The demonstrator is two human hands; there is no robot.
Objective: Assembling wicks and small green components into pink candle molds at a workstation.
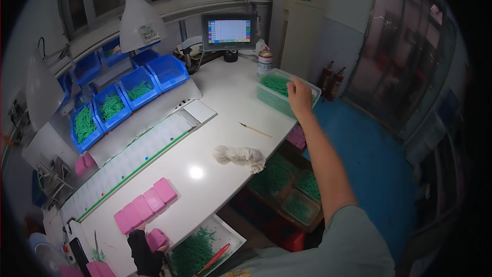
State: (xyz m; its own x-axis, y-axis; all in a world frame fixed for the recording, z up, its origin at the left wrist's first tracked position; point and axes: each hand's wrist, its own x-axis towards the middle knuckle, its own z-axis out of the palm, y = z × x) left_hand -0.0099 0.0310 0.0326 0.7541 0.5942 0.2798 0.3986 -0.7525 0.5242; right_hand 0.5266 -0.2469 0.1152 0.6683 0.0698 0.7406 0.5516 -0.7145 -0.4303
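My right hand point(299, 96) reaches out over a clear plastic tub point(266, 97) filled with small green parts point(275, 83), at the far right edge of the white table point(230, 123). The fingers curl down into the tub; whether they hold anything is hidden. My left hand point(146, 254), in a black glove, grips a pink block point(156, 238) at the near edge of the table. Just beyond it, a row of pink blocks point(146, 205) lies on the table.
Blue bins point(128, 97) of green parts line the back left. A touchscreen point(228, 31), a spray can point(264, 62), a thin stick point(255, 130) and a white rag point(241, 156) are on the table. More trays point(197, 251) of green parts sit below the table edge.
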